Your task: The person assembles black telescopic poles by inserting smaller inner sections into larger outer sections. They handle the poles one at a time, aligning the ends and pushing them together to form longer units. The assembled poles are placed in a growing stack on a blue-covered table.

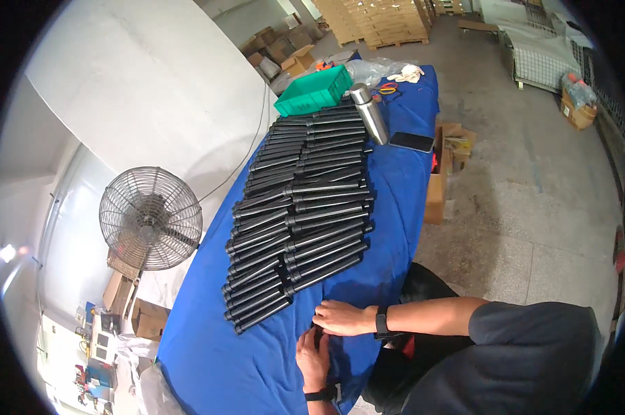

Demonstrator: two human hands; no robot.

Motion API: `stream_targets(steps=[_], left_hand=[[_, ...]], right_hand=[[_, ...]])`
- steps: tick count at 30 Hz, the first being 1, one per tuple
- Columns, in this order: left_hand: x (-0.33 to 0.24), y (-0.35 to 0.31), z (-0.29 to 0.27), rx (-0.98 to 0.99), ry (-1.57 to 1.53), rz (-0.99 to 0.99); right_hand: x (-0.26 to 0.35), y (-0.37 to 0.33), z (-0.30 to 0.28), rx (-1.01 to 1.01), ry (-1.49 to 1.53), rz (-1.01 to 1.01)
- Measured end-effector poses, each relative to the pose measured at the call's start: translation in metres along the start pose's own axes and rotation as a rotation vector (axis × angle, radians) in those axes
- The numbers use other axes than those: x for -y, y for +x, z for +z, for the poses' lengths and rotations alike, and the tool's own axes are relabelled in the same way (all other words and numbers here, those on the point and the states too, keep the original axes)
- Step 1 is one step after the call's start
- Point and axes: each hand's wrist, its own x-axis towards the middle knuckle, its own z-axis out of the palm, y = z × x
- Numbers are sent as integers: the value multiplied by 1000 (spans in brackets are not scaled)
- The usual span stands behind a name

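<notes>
Both hands meet at the near end of the table, just past the last of the black tubes [295, 228]. Left hand [314, 356] lies palm down on the blue cloth [395, 207], fingers close together and pointing up toward the right hand. Right hand [343, 318] reaches in from the right, fingers curled down onto the cloth; something small and dark sits between the two hands, too hidden to name, and whether either hand pinches it cannot be told. Dark bands on both wrists.

Tubes lie in a long stack of paired rows, running up the table away from the hands, the nearest tube just beside the right fingertips.

Far end: steel flask [369, 111] upright, green bin [314, 90] behind it, phone [411, 142] flat at the right edge, scissors [386, 88] and white gloves [406, 72] beyond.

Left of the table a fan [150, 218] stands against the white wall. Cardboard boxes [445, 162] crowd the table's right side on the concrete floor.
</notes>
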Motion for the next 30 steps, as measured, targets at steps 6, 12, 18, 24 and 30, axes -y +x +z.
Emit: stream_targets(steps=[6, 12, 18, 24, 30], left_hand=[[14, 7, -8, 91, -30, -6], [12, 13, -2, 21, -138, 74], [26, 9, -4, -10, -267, -64], [24, 13, 4, -64, -386, -128], [18, 2, -11, -64, -361, -221]], right_hand=[[-11, 6, -4, 45, 183, 33], [-22, 0, -7, 24, 280, 10], [-6, 7, -25, -132, 369, 81], [-47, -32, -45, -146, -47, 212], [-36, -26, -50, 102, -164, 248]])
